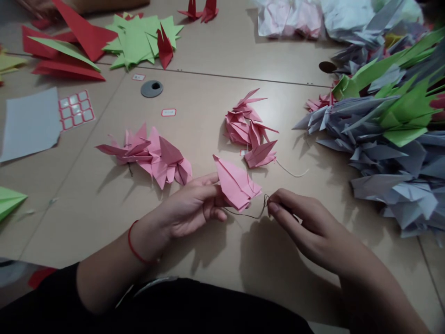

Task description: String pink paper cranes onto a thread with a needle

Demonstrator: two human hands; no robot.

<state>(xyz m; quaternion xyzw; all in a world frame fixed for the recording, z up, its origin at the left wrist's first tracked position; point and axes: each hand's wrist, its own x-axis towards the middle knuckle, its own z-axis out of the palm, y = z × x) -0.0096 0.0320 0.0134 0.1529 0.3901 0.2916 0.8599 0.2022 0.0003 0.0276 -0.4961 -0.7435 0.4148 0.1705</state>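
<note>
Between its thumb and fingers, my left hand (194, 206) holds a folded pink paper piece (236, 185) above the table. A thin dark string (248, 215) runs from beneath that piece to my right hand (299, 218), whose thumb and forefinger pinch its looped end. Just beyond my left hand lies a strung cluster of pink folded papers (153, 155). Another pink cluster (248, 127) curls on the table beyond the held piece, with a pale cord (294, 174) trailing from it to the right.
A large heap of grey and green folded papers (392, 120) covers the right side. At the back left are red papers (69, 51) and green ones (137, 39). White paper (31, 123) and a label sheet (76, 110) lie left. Another person's arm (100, 5) shows at the top left.
</note>
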